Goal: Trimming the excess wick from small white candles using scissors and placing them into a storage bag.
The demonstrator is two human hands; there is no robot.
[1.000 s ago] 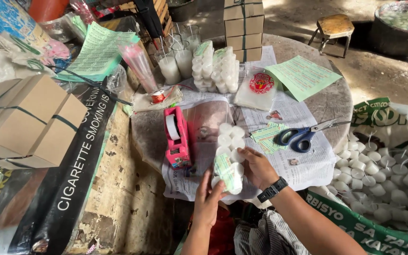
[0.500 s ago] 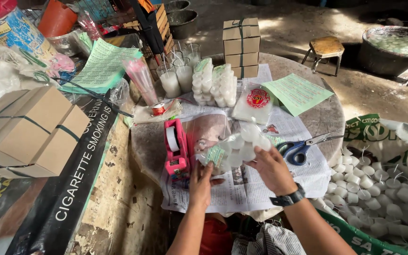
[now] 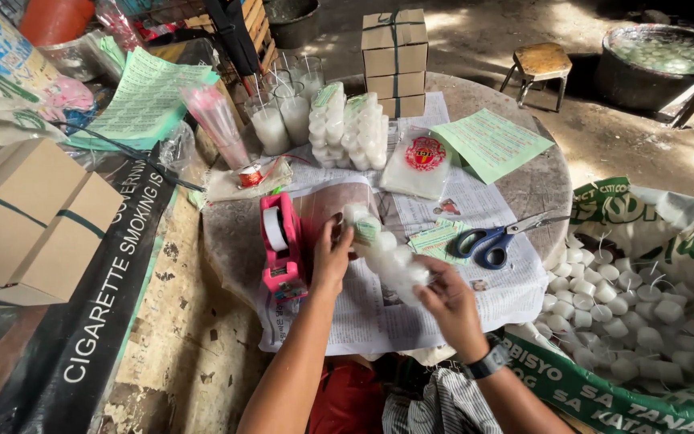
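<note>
left hand clamped on candle pack top | right hand clamped at its 5 o'clock end | keep pack taut | tape dispenser at 9 o'clock on desk

We see a clear bag of white candles with a green label held over the tabletop. Behind stand filled clear packs, a flat bag with a red round label, and stacked brown boxes; more boxes sit far left.

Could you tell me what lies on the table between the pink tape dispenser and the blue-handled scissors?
In the head view, both hands hold a clear bag of small white candles there, above newspaper, between dispenser and scissors.
</note>
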